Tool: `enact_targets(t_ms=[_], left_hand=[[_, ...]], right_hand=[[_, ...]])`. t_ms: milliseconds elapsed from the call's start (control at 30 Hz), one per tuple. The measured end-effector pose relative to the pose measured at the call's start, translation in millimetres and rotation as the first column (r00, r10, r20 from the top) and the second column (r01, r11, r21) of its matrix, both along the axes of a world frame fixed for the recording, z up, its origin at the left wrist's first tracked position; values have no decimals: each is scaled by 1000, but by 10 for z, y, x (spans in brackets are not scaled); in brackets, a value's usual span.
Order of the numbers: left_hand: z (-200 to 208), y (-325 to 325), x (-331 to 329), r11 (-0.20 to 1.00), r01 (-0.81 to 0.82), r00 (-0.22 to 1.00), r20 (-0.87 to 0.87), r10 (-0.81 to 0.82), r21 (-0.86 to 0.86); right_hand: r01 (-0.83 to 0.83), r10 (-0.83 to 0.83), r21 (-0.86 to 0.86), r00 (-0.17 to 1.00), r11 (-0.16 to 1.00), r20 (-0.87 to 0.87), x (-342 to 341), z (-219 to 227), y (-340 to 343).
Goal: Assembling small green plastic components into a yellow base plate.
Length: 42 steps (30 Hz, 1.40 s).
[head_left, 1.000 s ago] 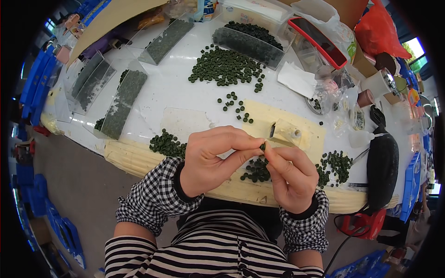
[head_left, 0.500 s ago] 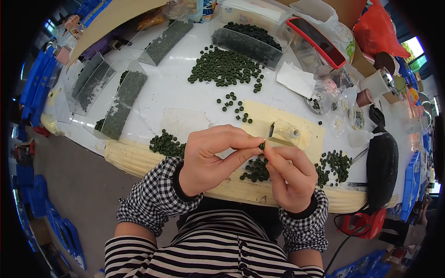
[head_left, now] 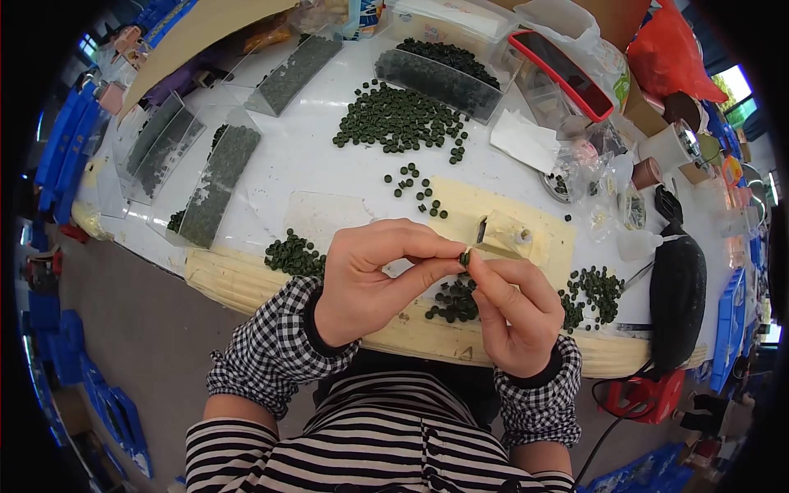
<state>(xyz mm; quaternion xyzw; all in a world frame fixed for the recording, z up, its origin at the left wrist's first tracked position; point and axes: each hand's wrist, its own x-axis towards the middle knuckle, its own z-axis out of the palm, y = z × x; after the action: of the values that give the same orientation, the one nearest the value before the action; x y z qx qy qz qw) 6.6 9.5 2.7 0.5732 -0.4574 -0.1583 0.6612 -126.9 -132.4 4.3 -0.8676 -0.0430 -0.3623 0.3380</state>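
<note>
Between the fingertips of both hands is a small dark green round piece [head_left: 465,259], mostly covered by the fingers. My left hand [head_left: 380,275] pinches it from the left with thumb and forefinger. My right hand [head_left: 519,308] pinches it from the right. Just below the fingertips lies a small pile of similar green pieces [head_left: 454,301]. Another pile [head_left: 294,255] is beside my left wrist, and one more [head_left: 598,289] sits to the right of my right hand. Beyond the hands stands a small yellowish block fixture [head_left: 511,236] on a cream sheet [head_left: 460,197].
A large spread of green pieces [head_left: 394,122] lies farther back, before a clear bin [head_left: 444,82] of them. Clear trays [head_left: 220,185] stand at the left. A red-cased phone [head_left: 562,76], bags and a black cylindrical object [head_left: 678,300] occupy the right. Padding [head_left: 238,279] lines the table's front edge.
My left hand has shifted very slightly to the left at the knuckles and wrist. Both pinches stay on the small green piece; nothing else on the table has moved.
</note>
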Motion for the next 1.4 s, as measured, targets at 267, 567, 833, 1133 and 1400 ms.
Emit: enact_targets(t_ms=[267, 567, 833, 1133, 1400], left_hand=[[2, -3, 1, 1000, 4, 1000, -4, -4, -7], [3, 11, -7, 1000, 11, 1000, -26, -11, 3], [-6, 6, 1, 1000, 10, 1000, -11, -10, -4], [-139, -66, 105, 910, -331, 845, 508, 167, 251], [-115, -59, 92, 919, 0, 971, 219, -94, 393]], right_hand=[[-2, 2, 10, 1000, 1000, -5, -5, -7, 2], [-1, 1, 6, 1000, 1000, 6, 9, -4, 6], [-7, 7, 10, 1000, 1000, -9, 0, 2, 4], [205, -205, -5, 978, 979, 31, -40, 0, 0], [267, -268, 27, 960, 963, 77, -64, -5, -19]])
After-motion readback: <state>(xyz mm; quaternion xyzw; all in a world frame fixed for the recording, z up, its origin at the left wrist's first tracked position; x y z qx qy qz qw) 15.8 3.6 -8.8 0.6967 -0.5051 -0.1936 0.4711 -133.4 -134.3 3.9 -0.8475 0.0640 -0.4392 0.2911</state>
